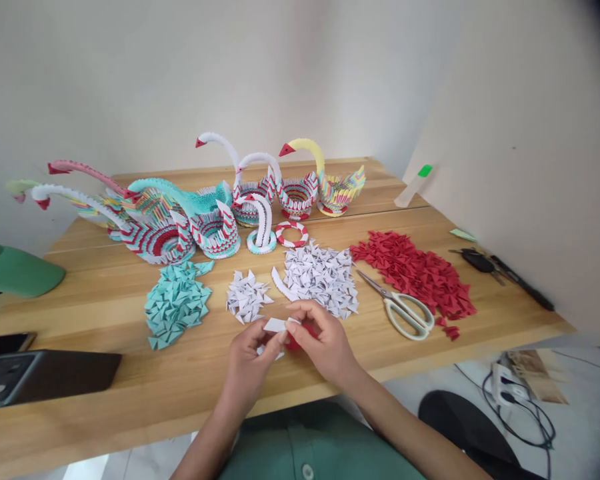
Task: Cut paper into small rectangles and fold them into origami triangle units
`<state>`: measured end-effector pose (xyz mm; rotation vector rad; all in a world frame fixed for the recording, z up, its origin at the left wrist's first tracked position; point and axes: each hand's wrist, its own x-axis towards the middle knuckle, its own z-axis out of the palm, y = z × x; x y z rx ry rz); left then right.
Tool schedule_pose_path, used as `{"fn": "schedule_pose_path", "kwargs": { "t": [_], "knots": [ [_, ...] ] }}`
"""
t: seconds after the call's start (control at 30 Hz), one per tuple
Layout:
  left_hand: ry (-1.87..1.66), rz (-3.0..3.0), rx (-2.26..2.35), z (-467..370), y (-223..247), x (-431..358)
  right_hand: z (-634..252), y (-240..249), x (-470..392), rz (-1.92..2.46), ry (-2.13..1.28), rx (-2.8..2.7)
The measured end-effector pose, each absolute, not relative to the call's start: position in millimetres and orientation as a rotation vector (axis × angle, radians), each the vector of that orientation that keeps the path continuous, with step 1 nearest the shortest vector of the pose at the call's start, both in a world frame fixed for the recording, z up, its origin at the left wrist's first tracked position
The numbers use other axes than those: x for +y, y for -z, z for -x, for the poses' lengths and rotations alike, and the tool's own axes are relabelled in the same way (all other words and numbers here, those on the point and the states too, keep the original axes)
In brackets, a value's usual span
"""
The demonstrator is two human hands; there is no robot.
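Note:
Near the table's front edge, my left hand (254, 360) and my right hand (325, 343) come together. Between their fingertips they pinch a small white piece of paper (275, 325). Partly hidden under my right hand is something red (294, 341). Another bit of white paper (270, 353) shows below the fingers. Just beyond my hands lie a small pile of folded white paper pieces (247, 297) and a larger white pile (323, 277). A curved white strip of joined pieces (283, 285) rests at the larger pile's left edge.
Folded teal pieces (177, 303) lie left, red pieces (415, 270) right, beside scissors (403, 307). Several paper swans (215, 227), a red-and-white ring (293, 235) and a white neck on a ring (262, 233) stand behind. A green bottle (23, 270) and dark box (65, 377) are at left.

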<state>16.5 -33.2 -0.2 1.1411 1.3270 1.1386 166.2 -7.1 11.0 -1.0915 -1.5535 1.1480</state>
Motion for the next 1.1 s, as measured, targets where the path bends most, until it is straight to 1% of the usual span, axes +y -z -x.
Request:
{"fn": "schedule_pose_path", "kwargs": {
  "t": [0.2,0.33,0.47,0.63,0.83,1.0,1.1],
  "knots": [
    [-1.222,-0.891,1.214,-13.7,-1.7,-29.4,-165.4,-8.3,-8.4,1.003,-1.399,-1.456],
    [-1.118,-0.932,1.229,-8.1,-9.1,-27.8,-171.2,-14.5,-3.3,1.023,-1.457,-1.53],
    [-0.986,-1.064,1.222,-6.0,-15.5,-27.4,-176.6,-19.6,2.8,1.095,-1.35,-1.611],
    [-1.038,-0.902,1.261,-8.7,-13.3,-27.6,-173.3,-19.2,3.9,1.131,-1.314,-1.539],
    [-1.044,-0.896,1.263,-9.1,-11.9,-27.4,-173.9,-14.2,1.9,1.14,-1.263,-1.557],
    [-1.053,-0.945,1.289,-10.0,-15.1,-27.0,-175.7,-17.1,0.0,1.125,-1.107,-1.693],
    [-1.079,-0.958,1.306,-9.8,-16.2,-26.8,-177.2,-17.0,0.8,1.032,-0.93,-1.799]
  ]
}}
